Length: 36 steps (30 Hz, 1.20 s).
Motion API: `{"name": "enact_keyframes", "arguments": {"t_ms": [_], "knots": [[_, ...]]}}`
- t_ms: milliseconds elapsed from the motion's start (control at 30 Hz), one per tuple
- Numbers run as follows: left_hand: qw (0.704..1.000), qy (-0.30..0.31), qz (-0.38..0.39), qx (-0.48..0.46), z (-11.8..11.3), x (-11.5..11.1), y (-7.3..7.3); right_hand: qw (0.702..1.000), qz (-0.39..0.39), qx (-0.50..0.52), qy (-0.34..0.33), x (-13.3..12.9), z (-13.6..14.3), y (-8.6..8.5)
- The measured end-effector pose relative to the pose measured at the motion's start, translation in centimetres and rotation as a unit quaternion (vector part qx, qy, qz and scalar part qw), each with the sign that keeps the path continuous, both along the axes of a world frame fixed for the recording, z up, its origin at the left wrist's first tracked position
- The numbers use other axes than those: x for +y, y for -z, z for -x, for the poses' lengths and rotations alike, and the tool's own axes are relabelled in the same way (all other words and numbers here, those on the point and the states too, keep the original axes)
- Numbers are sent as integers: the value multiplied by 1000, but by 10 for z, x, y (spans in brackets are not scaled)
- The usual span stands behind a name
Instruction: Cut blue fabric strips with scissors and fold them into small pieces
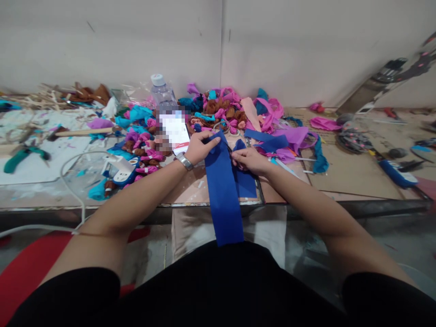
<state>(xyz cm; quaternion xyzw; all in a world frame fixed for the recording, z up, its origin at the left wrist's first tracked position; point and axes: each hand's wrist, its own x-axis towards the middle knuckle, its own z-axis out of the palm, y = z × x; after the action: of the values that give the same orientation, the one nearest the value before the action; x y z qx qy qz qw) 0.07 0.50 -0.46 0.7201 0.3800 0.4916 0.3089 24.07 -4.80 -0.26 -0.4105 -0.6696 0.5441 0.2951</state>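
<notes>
A long blue strip of paper or cloth (223, 195) hangs from my left hand (199, 147), which pinches its upper end between thumb and fingers. The strip drapes over the table edge towards my lap. At its right edge, my right hand (250, 160) is closed around what look like dark scissors (229, 148), mostly hidden by the fingers and the material. Another blue piece (245, 184) lies on the table below my right hand. A further folded blue piece (269, 141) rests just beyond that hand.
A lit phone (175, 131) leans near a clear bottle (163, 93). Bundles of pink, brown and teal material (228, 106) crowd the back. Left are a hammer (85, 131), green-handled pliers (20, 159) and a power strip (124, 172) with a white cable; right, a blue-handled tool (397, 174).
</notes>
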Motion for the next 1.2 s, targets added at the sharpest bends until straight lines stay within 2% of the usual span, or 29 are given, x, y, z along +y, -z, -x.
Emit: {"name": "enact_keyframes", "arguments": {"t_ms": [667,900,1200], "knots": [[1000,-9,12,-12,-1,0,1,998,44,38,3,1,2,2],[1000,-6,-10,4,-1,2,4,1000,9,22,-3,3,0,5],[1000,2,-3,0,-2,-1,2,1000,8,24,-1,7,-2,10]]}}
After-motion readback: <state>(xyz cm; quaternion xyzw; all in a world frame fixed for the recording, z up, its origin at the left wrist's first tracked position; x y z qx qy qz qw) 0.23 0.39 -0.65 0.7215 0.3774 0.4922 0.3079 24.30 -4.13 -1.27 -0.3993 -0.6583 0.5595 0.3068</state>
